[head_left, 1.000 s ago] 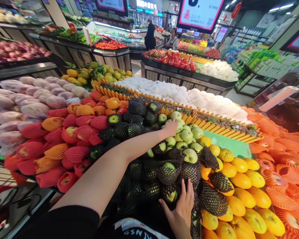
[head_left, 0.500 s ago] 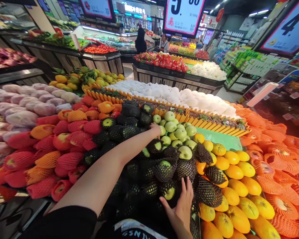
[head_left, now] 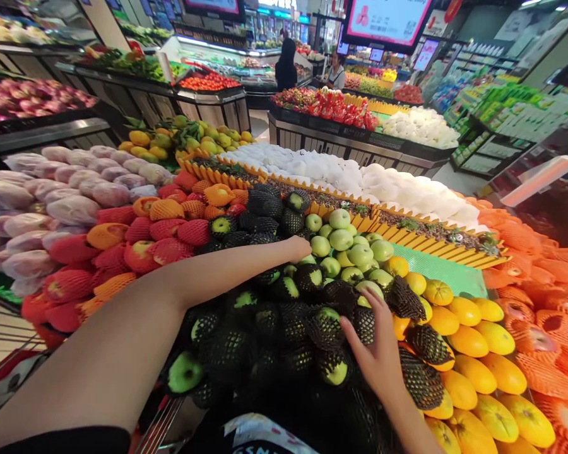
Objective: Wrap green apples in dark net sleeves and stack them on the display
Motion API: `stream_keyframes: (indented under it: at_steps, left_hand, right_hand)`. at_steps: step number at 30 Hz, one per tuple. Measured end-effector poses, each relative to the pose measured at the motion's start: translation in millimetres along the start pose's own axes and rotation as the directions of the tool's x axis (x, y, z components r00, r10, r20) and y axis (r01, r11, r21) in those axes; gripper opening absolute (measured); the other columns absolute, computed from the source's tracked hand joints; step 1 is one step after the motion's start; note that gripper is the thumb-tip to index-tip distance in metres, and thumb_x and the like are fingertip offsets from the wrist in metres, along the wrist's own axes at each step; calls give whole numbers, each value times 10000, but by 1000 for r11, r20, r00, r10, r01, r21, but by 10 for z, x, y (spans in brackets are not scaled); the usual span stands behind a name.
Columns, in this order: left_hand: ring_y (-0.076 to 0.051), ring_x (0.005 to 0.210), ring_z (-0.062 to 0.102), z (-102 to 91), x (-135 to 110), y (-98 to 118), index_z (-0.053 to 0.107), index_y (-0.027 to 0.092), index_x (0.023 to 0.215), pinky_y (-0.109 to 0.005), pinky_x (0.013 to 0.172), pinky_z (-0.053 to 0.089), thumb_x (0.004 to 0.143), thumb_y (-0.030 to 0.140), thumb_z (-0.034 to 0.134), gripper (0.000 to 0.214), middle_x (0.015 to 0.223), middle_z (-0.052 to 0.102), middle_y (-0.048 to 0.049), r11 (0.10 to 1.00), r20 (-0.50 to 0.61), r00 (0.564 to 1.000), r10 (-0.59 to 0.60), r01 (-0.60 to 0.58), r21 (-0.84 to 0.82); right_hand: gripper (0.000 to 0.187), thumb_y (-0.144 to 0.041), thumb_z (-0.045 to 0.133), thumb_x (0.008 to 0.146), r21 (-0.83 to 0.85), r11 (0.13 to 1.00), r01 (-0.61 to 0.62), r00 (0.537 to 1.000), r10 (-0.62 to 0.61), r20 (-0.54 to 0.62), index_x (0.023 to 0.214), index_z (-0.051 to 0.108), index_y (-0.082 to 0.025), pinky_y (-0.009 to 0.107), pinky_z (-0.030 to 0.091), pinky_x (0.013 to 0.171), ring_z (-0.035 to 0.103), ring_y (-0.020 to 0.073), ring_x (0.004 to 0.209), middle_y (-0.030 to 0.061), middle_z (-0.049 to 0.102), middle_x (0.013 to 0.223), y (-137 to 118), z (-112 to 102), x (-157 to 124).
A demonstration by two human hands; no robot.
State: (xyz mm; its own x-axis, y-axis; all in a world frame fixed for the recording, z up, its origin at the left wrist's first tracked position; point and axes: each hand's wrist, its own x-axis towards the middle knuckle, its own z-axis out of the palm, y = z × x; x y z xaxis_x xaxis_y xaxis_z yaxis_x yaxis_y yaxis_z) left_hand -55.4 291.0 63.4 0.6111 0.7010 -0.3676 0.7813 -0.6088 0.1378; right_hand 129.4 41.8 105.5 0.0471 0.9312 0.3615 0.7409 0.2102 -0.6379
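Note:
My left hand (head_left: pixel 301 250) reaches across the black-netted fruit to the left edge of a heap of bare green apples (head_left: pixel 341 239). Its fingers curl down over a green apple (head_left: pixel 307 260), though the fingertips are mostly hidden. My right hand (head_left: pixel 376 340) is open, thumb and fingers spread, nearer to me. Its fingertips overlap a bare apple (head_left: pixel 370 287) in view, and the thumb is beside a netted green apple (head_left: pixel 326 325). I cannot tell whether they touch. Loose dark net sleeves (head_left: pixel 421 378) lie to its right.
Yellow-orange fruit (head_left: pixel 473 340) fills the display on the right, next to orange-netted fruit (head_left: pixel 539 296). Red-netted fruit (head_left: pixel 142 255) and wrapped fruit (head_left: pixel 71 208) lie left. A yellow fence (head_left: pixel 416 239) runs behind the apples. Part of a cart (head_left: pixel 163 422) shows at lower left. Two people stand farther back.
My right hand has moved forward and up, toward the bare apples. My left hand has drawn back slightly at the heap's edge. The view has shifted, so the display appears farther right.

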Motion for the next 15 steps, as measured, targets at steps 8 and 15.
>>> stream_keyframes:
  at_steps: [8,15]
  left_hand:
    - [-297,1163,582,29,-251,60,744,216,938,-343,980,431,671,159,787,276,1138,722,-114,995,83,996,43,-51,90]
    - [-399,1224,467,285,-205,255,720,219,1071,-477,1028,369,504,353,894,609,1216,669,-156,992,70,993,-100,94,81]
  right_hand:
    - [1000,-115,865,537,-321,930,178,765,75,640,1440,433,-116,430,536,847,660,337,1037,196,623,1237,146,1006,1137]
    - [874,-242,871,572,-355,922,154,819,82,568,1347,475,-165,381,512,776,654,292,942,134,632,1125,257,807,1188]
